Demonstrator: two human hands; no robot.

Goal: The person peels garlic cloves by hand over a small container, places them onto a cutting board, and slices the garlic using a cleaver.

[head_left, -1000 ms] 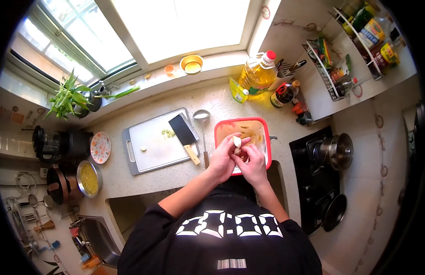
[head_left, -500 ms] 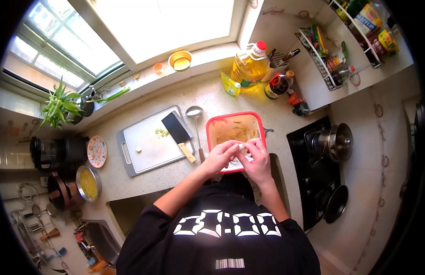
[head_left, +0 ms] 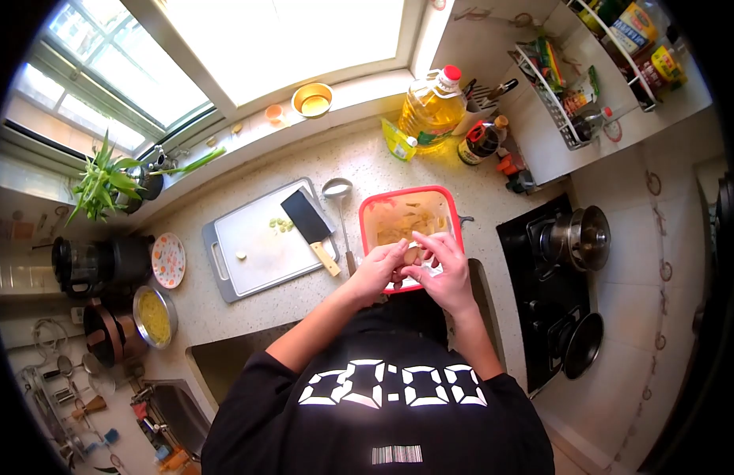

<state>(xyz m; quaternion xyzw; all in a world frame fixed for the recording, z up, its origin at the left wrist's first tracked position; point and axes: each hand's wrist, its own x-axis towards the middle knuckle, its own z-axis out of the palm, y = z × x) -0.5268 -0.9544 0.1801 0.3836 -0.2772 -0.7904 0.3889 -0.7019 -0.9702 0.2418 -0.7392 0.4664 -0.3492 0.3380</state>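
Note:
Over the near end of a red-rimmed plastic container (head_left: 364,226), my left hand (head_left: 375,271) pinches a small pale-tan piece that looks like a garlic clove (head_left: 412,256). My right hand (head_left: 447,277) is just beside it, its thumb and index finger apart around the clove. Brownish scraps like peelings (head_left: 410,226) lie inside the container, whose near end the hands partly hide. To the left, a cutting board (head_left: 244,273) bears a whole peeled clove (head_left: 241,256), several chopped pale pieces (head_left: 281,226) and a cleaver (head_left: 305,218) with a wooden handle.
A ladle (head_left: 337,188) lies between board and container. Behind stand an oil jug (head_left: 432,111), a green-yellow pouch (head_left: 398,142) and a dark sauce bottle (head_left: 479,144). At right is a stove (head_left: 533,317) with a pot (head_left: 584,239) and pan (head_left: 583,347); a sink (head_left: 240,356) lies nearer.
The fingers of my right hand have opened and lifted from the pinch on the clove. Both hands remain above the container, and the view has shifted slightly.

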